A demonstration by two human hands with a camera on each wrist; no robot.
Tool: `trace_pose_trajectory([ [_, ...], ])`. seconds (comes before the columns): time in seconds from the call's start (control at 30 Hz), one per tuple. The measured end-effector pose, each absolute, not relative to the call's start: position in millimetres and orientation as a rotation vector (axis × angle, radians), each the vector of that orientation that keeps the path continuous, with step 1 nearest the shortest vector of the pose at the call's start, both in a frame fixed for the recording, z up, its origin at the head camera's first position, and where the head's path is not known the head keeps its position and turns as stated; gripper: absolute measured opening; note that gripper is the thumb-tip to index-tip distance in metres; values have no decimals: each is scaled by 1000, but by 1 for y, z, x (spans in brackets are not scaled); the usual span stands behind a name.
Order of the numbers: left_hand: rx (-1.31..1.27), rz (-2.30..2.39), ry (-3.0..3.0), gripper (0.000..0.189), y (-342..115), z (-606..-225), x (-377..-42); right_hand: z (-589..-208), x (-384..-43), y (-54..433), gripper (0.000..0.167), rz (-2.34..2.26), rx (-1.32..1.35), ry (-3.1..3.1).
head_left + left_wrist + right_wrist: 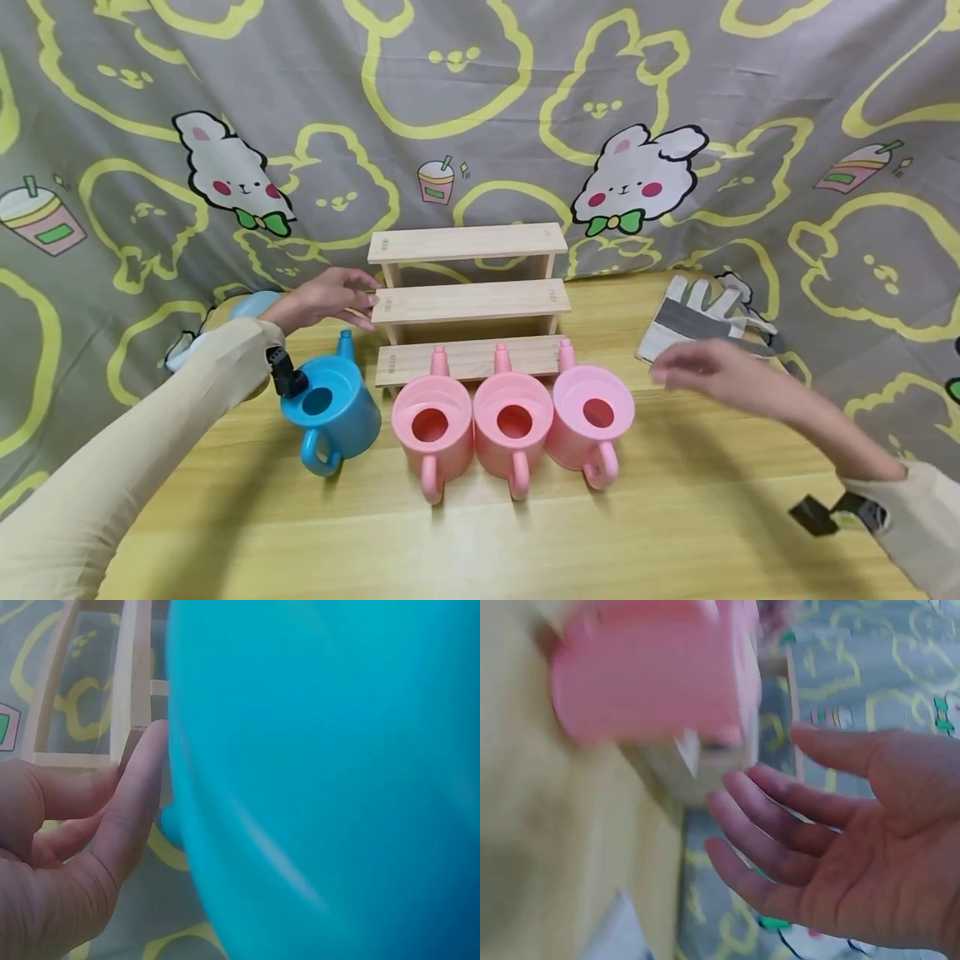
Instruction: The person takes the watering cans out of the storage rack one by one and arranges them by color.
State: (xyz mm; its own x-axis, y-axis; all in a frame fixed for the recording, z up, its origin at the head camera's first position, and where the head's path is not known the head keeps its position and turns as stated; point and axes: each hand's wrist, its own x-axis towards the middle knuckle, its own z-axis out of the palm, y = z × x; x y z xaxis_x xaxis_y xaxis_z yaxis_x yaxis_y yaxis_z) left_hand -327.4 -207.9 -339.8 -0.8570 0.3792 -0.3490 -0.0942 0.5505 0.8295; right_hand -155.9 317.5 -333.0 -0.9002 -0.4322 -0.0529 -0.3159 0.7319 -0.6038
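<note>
My left hand (330, 296) is at the left end of the middle board of a three-step wooden shelf (468, 302). In the left wrist view its thumb and fingers (139, 802) pinch the end of a board. A blue watering can (333, 412) stands below that forearm and fills much of the left wrist view. Three pink watering cans (432, 425) (514, 421) (590, 417) stand in a row before the shelf, spouts towards it. My right hand (712, 371), blurred, hovers right of them, holding nothing; its fingers are loosely bent in the right wrist view.
A grey and white work glove (693, 321) lies at the back right of the wooden table (480, 550). Behind the shelf hangs a grey patterned curtain (495, 100). A light blue object (255, 304), partly hidden, sits behind the left forearm.
</note>
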Motion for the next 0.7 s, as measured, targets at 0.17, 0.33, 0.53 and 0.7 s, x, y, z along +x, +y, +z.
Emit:
trace_pose_trajectory([
  [0.17,232,1261,2328,50,-207,-335,-326,-310,-189,336,16,-841,-469,2979],
  [0.33,261,1296,2449,50,-213,-328,-322,-291,-220,339,23,-814,-461,3140],
  [0.53,357,1166,2757,47,-227,-318,-312,-284,-258,335,24,-731,-647,3346],
  [0.7,431,925,3077,55,-243,-307,-306,-289,-284,324,31,-758,-669,3423],
])
